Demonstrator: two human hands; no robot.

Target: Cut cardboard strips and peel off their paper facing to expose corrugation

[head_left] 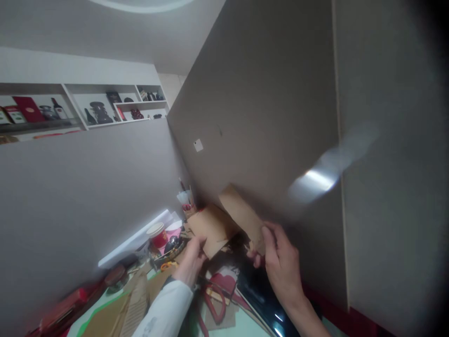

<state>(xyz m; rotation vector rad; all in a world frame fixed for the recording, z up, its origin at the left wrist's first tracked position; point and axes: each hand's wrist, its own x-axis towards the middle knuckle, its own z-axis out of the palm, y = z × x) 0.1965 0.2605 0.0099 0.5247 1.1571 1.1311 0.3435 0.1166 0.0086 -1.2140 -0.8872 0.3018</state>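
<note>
My left hand (191, 262) pinches the near edge of a brown cardboard piece (212, 229), which is bent or curved. My right hand (282, 264) grips a narrower cardboard strip (242, 213) between thumb and fingers, tilted up beside the first piece. Whether the two are joined, I cannot tell. Both are held above the cluttered table. Below my hands lie the red handles of a pair of scissors (215, 306). A glossy black object (263, 295) lies under my right hand.
A red paper cup (158, 235) and a holder with pens (187, 206) stand toward the corner. Orange handles (169, 265) lie left of my left hand. Flat cardboard (133, 299) covers the table's left side. A dark wall panel (273, 140) rises close on the right.
</note>
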